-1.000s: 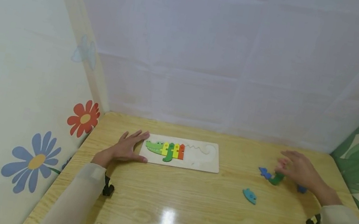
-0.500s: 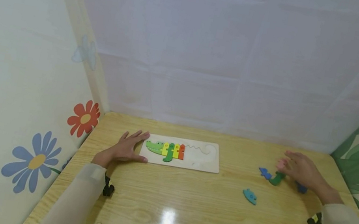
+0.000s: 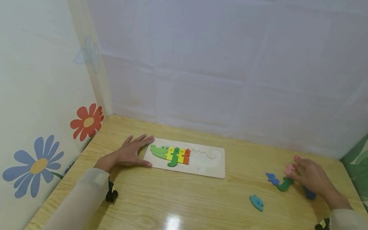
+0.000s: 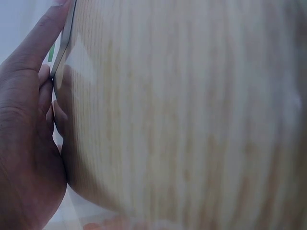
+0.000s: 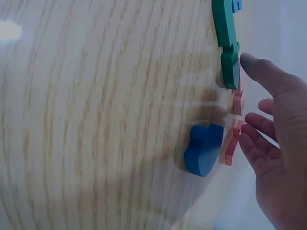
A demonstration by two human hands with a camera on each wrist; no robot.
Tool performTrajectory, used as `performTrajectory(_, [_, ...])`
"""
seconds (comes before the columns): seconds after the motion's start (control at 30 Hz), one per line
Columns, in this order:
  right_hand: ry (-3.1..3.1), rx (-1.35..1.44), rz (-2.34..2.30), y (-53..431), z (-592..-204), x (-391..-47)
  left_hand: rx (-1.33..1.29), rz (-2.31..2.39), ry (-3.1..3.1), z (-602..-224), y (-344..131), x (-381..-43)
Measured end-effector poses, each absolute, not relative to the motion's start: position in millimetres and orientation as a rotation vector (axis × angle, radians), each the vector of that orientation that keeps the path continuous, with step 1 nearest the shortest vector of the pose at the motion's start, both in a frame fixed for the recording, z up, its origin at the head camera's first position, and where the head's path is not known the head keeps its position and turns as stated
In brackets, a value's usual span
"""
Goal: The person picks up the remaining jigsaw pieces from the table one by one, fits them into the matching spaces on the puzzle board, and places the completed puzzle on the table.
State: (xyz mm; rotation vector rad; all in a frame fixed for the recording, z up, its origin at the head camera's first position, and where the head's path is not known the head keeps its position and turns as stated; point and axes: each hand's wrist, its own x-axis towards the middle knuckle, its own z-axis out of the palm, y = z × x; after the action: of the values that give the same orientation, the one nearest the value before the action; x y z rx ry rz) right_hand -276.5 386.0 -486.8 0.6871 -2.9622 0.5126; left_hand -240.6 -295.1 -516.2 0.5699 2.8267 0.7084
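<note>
My left hand [image 3: 131,153] spans the left end of a pale wooden puzzle board [image 3: 208,166], its thumb at the front corner and its fingers at the back corner. In the board sit a green crocodile head [image 3: 159,151] and yellow, green and orange-red body pieces; the tail outline at right is bare. My right hand [image 3: 314,179] is low over loose puzzle pieces with bent, parted fingers. In the right wrist view its fingertips are right at a red piece [image 5: 233,143]. Its thumb is beside a green piece [image 5: 230,67], with a blue piece [image 5: 204,151] nearer the camera.
A light-blue puzzle piece [image 3: 257,203] lies alone on the wooden table [image 3: 211,214], nearer me. Left of the green piece is a smaller blue piece [image 3: 272,178]. A pale cloth [image 3: 190,99] hangs behind the table, and flower-printed cloth stands at both sides.
My right hand has shifted slightly to the right over the loose pieces, its fingers moving a little. The left hand and the board stay in place.
</note>
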Motion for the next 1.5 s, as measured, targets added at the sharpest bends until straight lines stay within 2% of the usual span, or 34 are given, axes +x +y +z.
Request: performTrajectory(1.5, [-3.079, 0.574, 0.693, 371, -492, -291, 0.554, 0.712, 2.822, -515, -294, -239])
